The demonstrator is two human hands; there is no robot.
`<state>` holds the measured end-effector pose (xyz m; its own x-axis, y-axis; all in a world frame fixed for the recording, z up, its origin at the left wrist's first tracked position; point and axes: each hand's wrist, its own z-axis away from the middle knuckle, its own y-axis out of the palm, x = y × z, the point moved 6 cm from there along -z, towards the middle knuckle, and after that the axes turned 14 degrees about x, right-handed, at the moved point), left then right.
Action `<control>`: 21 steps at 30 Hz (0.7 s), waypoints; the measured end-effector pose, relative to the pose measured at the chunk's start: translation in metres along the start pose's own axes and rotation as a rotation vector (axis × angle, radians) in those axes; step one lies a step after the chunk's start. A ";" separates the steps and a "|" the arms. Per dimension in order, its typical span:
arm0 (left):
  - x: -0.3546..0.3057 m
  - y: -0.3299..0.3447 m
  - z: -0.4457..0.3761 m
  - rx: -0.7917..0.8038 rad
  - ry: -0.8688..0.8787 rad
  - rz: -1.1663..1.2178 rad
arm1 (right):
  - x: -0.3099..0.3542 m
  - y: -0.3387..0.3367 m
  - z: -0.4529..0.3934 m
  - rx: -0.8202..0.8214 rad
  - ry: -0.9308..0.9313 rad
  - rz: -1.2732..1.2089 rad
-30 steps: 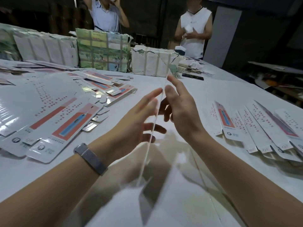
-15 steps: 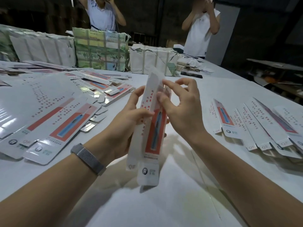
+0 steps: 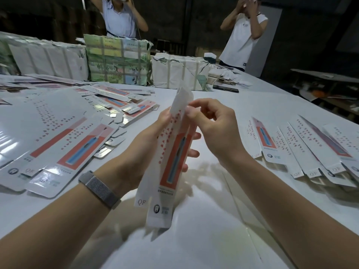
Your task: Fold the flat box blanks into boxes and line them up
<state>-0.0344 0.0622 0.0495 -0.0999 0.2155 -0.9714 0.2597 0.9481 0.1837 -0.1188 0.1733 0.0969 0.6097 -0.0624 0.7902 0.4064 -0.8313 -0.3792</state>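
**Above the table: box upright between my hands**

In front of me, the box (image 3: 171,158) runs lengthwise away and upward. My left hand (image 3: 147,144) grips its middle; my right hand (image 3: 211,127), nearer the top flap, pinches there with fingers curled.

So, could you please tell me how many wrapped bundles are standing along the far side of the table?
3: a white one far left, a green one in the middle, and a white one right of it. More may be hidden.
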 end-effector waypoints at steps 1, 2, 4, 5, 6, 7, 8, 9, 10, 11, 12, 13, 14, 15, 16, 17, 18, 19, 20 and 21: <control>-0.001 0.002 0.000 0.018 -0.015 -0.019 | 0.001 -0.001 0.000 0.010 0.011 -0.051; -0.001 0.004 0.000 0.031 -0.034 -0.038 | 0.002 -0.003 -0.001 0.019 0.020 -0.074; 0.002 0.006 0.000 0.046 -0.074 -0.044 | 0.002 -0.006 -0.004 0.034 0.030 -0.058; 0.003 0.006 0.000 0.050 -0.086 -0.041 | 0.001 -0.007 -0.004 0.043 0.038 -0.053; 0.003 0.007 0.000 0.049 -0.095 -0.045 | 0.001 -0.007 -0.005 0.054 0.050 -0.055; 0.003 0.008 0.000 0.047 -0.104 -0.052 | 0.000 -0.007 -0.005 0.067 0.064 -0.058; 0.004 0.008 0.000 0.045 -0.113 -0.057 | -0.001 -0.007 -0.005 0.080 0.080 -0.059; 0.005 0.007 0.000 0.044 -0.118 -0.058 | -0.002 -0.008 -0.006 0.093 0.097 -0.063; 0.006 0.008 0.000 0.043 -0.120 -0.049 | -0.003 -0.008 -0.006 0.112 0.112 -0.074; 0.006 0.009 -0.001 0.044 -0.122 -0.035 | -0.003 -0.009 -0.007 0.138 0.127 -0.088; 0.008 0.010 -0.001 0.046 -0.123 -0.022 | -0.003 -0.010 -0.008 0.167 0.146 -0.097; 0.009 0.011 -0.001 0.053 -0.124 -0.014 | -0.002 -0.011 -0.009 0.193 0.169 -0.100; 0.009 0.013 -0.001 0.068 -0.123 -0.008 | -0.001 -0.013 -0.009 0.216 0.191 -0.099; 0.009 0.015 -0.002 0.090 -0.121 0.003 | 0.001 -0.015 -0.010 0.237 0.208 -0.100; 0.009 0.017 -0.003 0.114 -0.121 0.020 | 0.003 -0.017 -0.010 0.259 0.226 -0.103; 0.010 0.019 -0.003 0.127 -0.129 0.043 | 0.004 -0.019 -0.010 0.278 0.246 -0.109; 0.011 0.022 -0.004 0.122 -0.143 0.065 | 0.005 -0.022 -0.011 0.294 0.267 -0.117; 0.012 0.023 -0.004 0.097 -0.156 0.076 | 0.006 -0.024 -0.010 0.305 0.287 -0.128; 0.013 0.023 -0.004 0.061 -0.165 0.065 | 0.007 -0.024 -0.010 0.303 0.297 -0.142; 0.013 0.023 -0.004 0.027 -0.169 0.035 | 0.007 -0.024 -0.010 0.287 0.290 -0.147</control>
<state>-0.0335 0.0881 0.0414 0.0723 0.2034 -0.9764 0.2856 0.9338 0.2156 -0.1309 0.1872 0.1161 0.3312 -0.1417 0.9329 0.6725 -0.6581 -0.3387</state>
